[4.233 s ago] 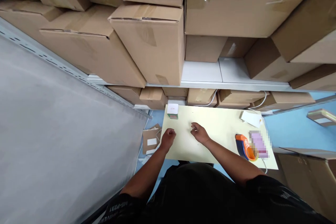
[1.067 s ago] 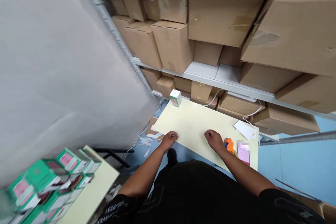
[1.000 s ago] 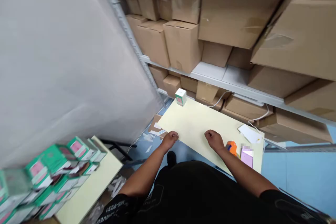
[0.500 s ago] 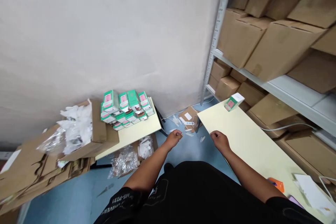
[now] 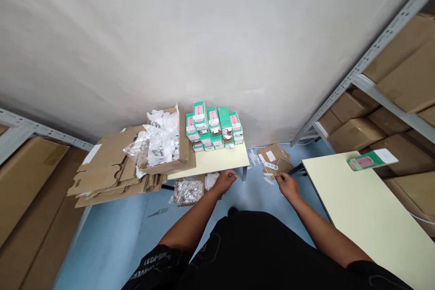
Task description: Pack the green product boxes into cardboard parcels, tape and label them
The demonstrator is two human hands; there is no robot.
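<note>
My left hand [image 5: 225,182] hovers over the floor just in front of the left table [image 5: 220,159], its fingers curled in with nothing seen in them. Level with it, my right hand [image 5: 287,186] is held in front of the cardboard piece on the floor, also loosely closed and showing nothing in its grasp. Nearest the left hand, several green-and-white boxes with pink pictures [image 5: 214,120] are stacked on that table against the wall. One more such box [image 5: 369,160] lies at the far end of the right table [image 5: 363,195], beyond my right hand.
An open carton [image 5: 184,145] holds white paper and clear plastic wrap, beside flattened cardboard [image 5: 112,163]. Below is crumpled plastic [image 5: 188,191]. Cardboard [image 5: 274,156], a power strip [image 5: 271,166] and scraps lie on the floor. Shelving with cartons [image 5: 360,133] stands right; more cartons [image 5: 37,190] left.
My view has swung to the left, so the stacked boxes and left table now sit nearer the middle. Both hands keep the same closed pose in front of me.
</note>
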